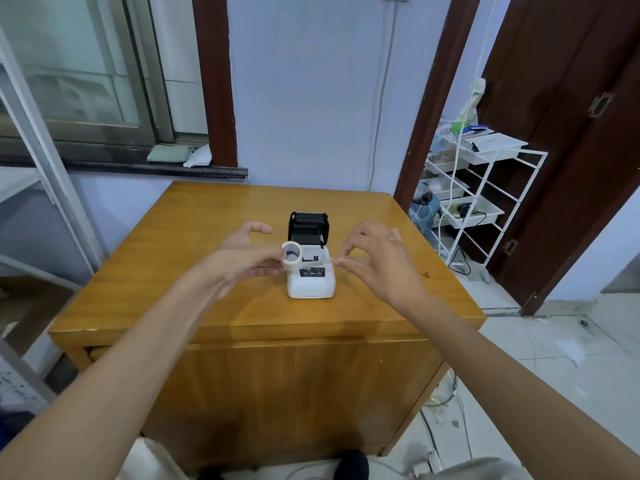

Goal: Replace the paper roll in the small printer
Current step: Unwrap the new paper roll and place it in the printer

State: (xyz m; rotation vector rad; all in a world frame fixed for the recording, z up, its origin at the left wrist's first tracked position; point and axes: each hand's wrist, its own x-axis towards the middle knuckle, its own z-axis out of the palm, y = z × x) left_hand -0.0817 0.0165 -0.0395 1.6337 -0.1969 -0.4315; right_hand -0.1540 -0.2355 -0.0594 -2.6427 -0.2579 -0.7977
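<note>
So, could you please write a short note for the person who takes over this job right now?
Left hand: holds the small white paper roll in the air, just left of the printer.
Right hand: pinches the loose end of the thin paper strip, pulled out from the roll across the printer.
Small white printer with black lid: stands in the middle of the glossy wooden table, lid open and upright.
Done: lid opened, roll in hand, its end pulled free.
Left: put the roll into the open compartment, lead the strip out, close the lid.
</note>
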